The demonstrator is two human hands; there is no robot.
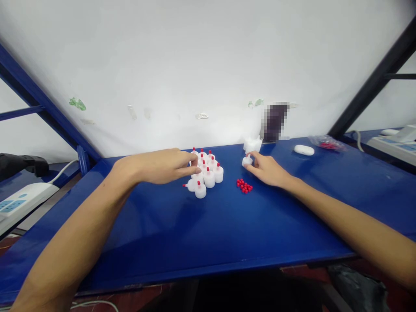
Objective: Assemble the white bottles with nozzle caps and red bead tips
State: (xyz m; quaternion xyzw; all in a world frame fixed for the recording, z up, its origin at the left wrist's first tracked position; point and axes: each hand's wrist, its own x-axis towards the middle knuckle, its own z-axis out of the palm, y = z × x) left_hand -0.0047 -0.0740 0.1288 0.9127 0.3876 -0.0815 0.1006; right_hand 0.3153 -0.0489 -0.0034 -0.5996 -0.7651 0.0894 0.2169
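My left hand (165, 167) reaches over the left side of a cluster of small white bottles with red caps (209, 177). Its thumb and bent fingers come together above a bottle, and whatever lies between the fingertips is hidden. Just in front of these fingers, one red-capped bottle (191, 185) lies tipped on its side against an upright one. Farther right, my right hand (268, 169) pinches a small white bottle (247, 161) that shows no red cap. A loose pile of small red caps (243, 186) lies on the table below that hand.
Behind my right hand, more white bottles (252, 144) stand near the wall. A pixelated dark object (275, 123) leans there. On the blue table (211, 234) are a white oval case (304, 150) and a clear bag with red pieces (328, 144). Blue posts and power strips (26, 199) flank it.
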